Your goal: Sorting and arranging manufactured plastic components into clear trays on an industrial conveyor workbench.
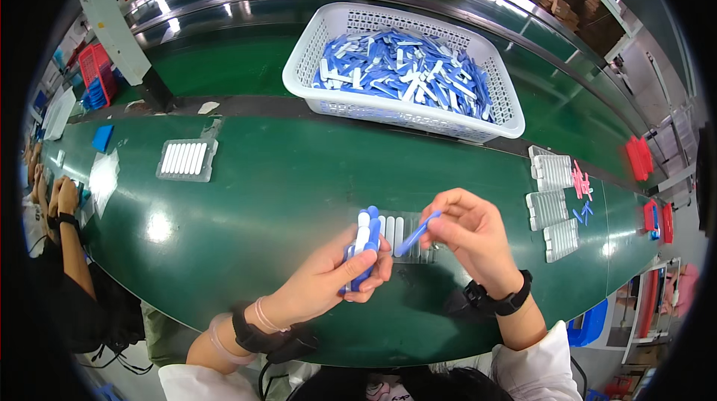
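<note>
My left hand (338,264) is closed around a small bundle of blue and white flat plastic sticks (364,235), which have rounded ends. Between the thumb and fingers of my right hand (469,231) is a single blue stick (415,237), tilted with its lower end over a clear ribbed tray (427,253). Several white pieces (390,229) lie side by side in that tray's slots, just right of my left hand. My left hand hides part of the tray.
A white basket (299,72) heaped with blue and white sticks stands beyond my hands. One filled clear tray (185,160) lies left. Clear trays (548,209) sit at right, beside pink pieces (581,181) and blue pieces (584,213). Another person's hands (66,196) work at far left.
</note>
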`<state>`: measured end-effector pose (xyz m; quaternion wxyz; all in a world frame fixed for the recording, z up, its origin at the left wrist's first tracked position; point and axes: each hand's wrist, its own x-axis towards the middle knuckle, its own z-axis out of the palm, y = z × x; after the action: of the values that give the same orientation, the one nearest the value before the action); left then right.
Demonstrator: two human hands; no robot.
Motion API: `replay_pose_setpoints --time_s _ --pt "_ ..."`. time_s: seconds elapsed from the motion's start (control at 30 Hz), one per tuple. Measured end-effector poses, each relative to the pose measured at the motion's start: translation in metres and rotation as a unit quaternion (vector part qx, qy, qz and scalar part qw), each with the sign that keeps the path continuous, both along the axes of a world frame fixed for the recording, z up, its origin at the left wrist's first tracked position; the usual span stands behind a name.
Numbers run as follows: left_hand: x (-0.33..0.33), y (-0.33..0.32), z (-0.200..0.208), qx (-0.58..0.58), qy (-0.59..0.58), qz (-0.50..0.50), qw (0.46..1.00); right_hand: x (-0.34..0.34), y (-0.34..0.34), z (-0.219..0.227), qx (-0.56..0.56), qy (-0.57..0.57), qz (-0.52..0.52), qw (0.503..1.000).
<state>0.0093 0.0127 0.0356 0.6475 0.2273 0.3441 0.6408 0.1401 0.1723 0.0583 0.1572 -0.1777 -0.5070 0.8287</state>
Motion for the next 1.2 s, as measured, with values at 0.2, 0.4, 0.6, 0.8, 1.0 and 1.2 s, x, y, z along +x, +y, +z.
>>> replay_pose_setpoints --time_s 0.2,0.4,0.6,0.8,1.0,1.2 --pt "-0.008 -0.003 -0.016 -0.056 -0.018 0.006 0.998 0.006 0.035 -0.016 0.129 -0.109 0.028 0.985" --pt "-0.014 -0.004 -0.026 -0.142 -0.072 -0.015 0.987 -0.016 0.04 -0.023 0.25 -0.271 0.094 0.925" --pt "-0.011 -0.006 -0.025 -0.076 -0.042 -0.022 0.996 -0.031 0.043 -0.027 0.468 -0.277 0.104 0.833" --pt "-0.011 -0.007 -0.023 -0.051 0.027 -0.007 0.998 -0.014 0.023 -0.031 0.584 -0.187 0.092 0.785" --pt "-0.008 -0.004 -0.023 -0.037 0.111 -0.017 0.993 -0.013 -0.018 -0.02 0.194 -0.129 0.081 0.969" --pt "-0.008 -0.004 -0.027 -0.035 0.081 0.01 0.996 -0.01 -0.002 -0.019 0.159 -0.098 -0.009 0.982"
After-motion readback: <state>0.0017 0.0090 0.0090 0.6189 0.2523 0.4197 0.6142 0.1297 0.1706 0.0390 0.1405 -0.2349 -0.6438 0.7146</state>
